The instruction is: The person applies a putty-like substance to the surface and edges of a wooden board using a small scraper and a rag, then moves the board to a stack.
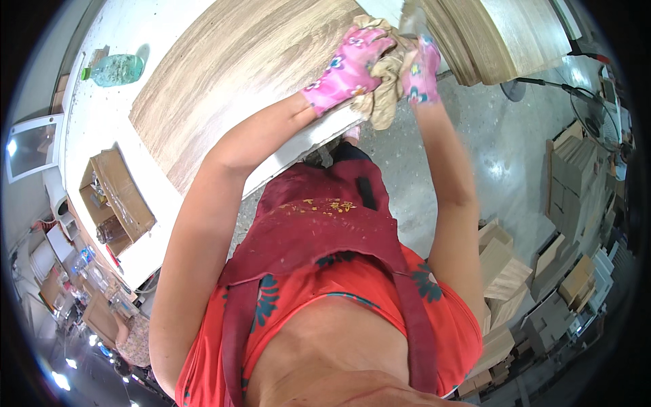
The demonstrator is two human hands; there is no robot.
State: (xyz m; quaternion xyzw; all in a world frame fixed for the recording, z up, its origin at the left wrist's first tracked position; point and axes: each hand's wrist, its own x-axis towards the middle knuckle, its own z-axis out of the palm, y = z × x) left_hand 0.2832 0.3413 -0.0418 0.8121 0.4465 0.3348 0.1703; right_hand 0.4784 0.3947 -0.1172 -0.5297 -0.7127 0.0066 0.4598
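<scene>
Both my hands wear pink flowered gloves and meet over a crumpled beige cloth [386,85] at the table's right edge. My left hand [352,64] grips the cloth from its left side. My right hand [422,73], slightly blurred, is closed at the cloth's right side. A flat greyish tool [412,22], blurred, juts up from that hand; it looks like a scraper, but its kind is not certain. Part of the cloth hangs down between my hands. A wood-grain panel [237,74] lies flat on the white table, left of my hands.
A green clear bottle [116,70] lies at the table's far left, above an open cardboard box [132,193]. Stacked wood-grain boards [468,41] stand at upper right. A fan [591,115] and more board stacks [569,176] line the right. Another person [134,339] is at lower left.
</scene>
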